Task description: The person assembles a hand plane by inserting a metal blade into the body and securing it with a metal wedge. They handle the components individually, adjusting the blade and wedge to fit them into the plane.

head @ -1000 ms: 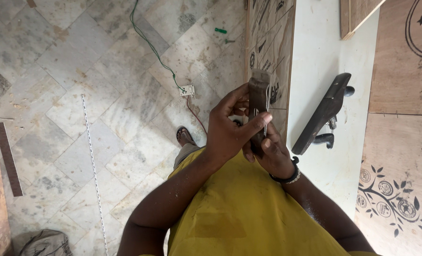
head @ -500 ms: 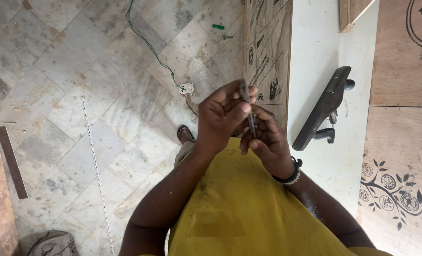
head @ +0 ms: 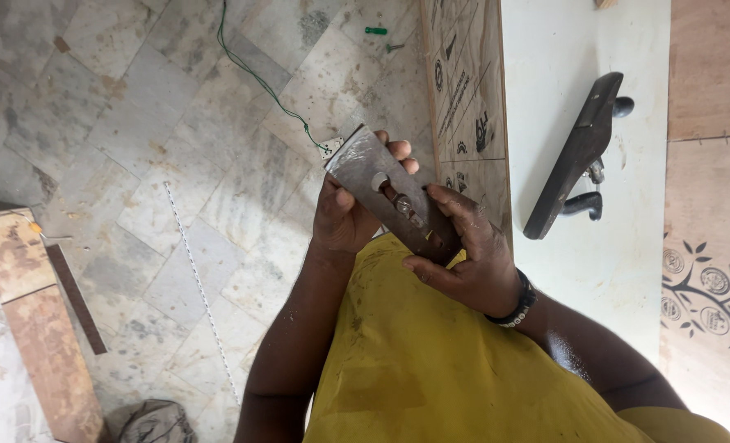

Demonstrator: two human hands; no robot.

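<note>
holding a flat metal plane blade (head: 385, 193) up in front of your chest, you keep it tilted with its broad, pale end raised toward the floor side of the view and its darker end down near your yellow shirt (head: 431, 361), so the slotted face looks up at you. your left hand (head: 344, 217) wraps the near edge, thumb laid on the face and fingertips (head: 402, 152) curling over the far edge, a firm closed hold that steadies the piece. your right hand (head: 467, 258) closes around the lower end, its thumb and forefinger pinched at the slot where a small screw or fitting seems to sit, though the part is too small to make out. both grips are tight on the blade, none slack. to your right, the plane body (head: 574, 160) lies upside down on the white bench top (head: 562, 49), sole up and knobs beneath, well apart from your hands, likely parked so it cannot rock. a wood panel (head: 467, 90) stands on edge against the bench. on the marble floor (head: 135, 123) lie a green wire (head: 254, 74), a thin beaded chain (head: 197, 283) and a board offcut (head: 20, 279).
</note>
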